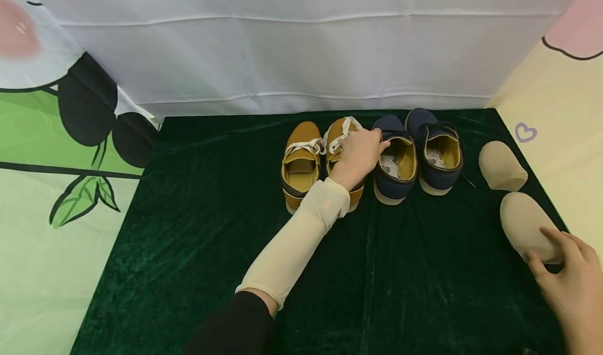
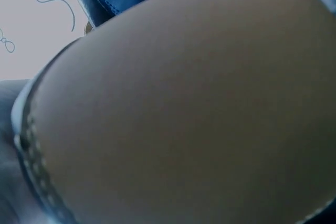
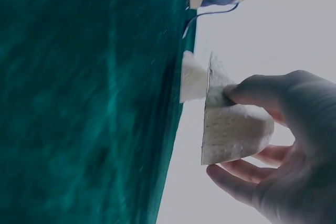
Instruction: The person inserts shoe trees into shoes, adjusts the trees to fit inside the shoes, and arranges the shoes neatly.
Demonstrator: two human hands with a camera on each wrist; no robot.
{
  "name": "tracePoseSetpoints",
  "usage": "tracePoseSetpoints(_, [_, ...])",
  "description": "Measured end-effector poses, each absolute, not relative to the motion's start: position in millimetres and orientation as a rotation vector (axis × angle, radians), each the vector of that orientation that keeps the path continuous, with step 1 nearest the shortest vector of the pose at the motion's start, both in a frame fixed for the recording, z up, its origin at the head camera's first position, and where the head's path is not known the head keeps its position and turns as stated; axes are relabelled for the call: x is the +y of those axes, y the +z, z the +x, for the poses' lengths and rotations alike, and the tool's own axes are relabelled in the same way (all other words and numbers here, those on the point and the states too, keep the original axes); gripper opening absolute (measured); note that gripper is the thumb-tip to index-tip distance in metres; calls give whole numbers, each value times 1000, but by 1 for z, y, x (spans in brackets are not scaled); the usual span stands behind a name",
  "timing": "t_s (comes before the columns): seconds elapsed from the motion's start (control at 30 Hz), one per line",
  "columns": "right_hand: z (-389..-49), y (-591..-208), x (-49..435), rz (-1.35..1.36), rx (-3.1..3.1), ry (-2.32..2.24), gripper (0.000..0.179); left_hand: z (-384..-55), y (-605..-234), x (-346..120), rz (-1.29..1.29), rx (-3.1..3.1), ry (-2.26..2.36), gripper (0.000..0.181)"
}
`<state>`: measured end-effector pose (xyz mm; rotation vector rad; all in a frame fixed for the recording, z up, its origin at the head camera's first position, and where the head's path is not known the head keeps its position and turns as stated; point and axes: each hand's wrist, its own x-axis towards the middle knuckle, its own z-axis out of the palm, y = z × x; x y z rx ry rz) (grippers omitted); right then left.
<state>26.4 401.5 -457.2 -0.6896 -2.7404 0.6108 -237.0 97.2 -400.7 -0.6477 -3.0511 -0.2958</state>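
My left hand (image 1: 358,153) reaches over the right tan shoe (image 1: 334,131), its fingertips right by the left navy shoe (image 1: 392,186). Those fingers are partly hidden, and I cannot tell whether they grip anything. A tan surface with a stitched edge (image 2: 173,103) fills most of the left wrist view. At the right, my right hand (image 1: 572,276) pinches a beige toe-shaped shoe insert (image 1: 525,221) between thumb and fingers. The right wrist view shows this insert (image 3: 239,135) from the side, its flat edge toward the green cloth. A second beige insert (image 1: 500,164) lies just beyond it.
The left tan shoe (image 1: 303,134) with white laces stands beside its mate. To the right is the other navy shoe (image 1: 439,179), dark lace trailing. Green velvet cloth (image 1: 202,229) covers the table; a white curtain (image 1: 301,56) hangs behind, with printed sheets at both sides.
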Motion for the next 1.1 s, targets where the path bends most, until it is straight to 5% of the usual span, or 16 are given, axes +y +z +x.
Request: tracePoseSetpoints(1.1, [-17,-418,333,12,-2631,768,55,-237,-399,91,-697,-3054,-410,38])
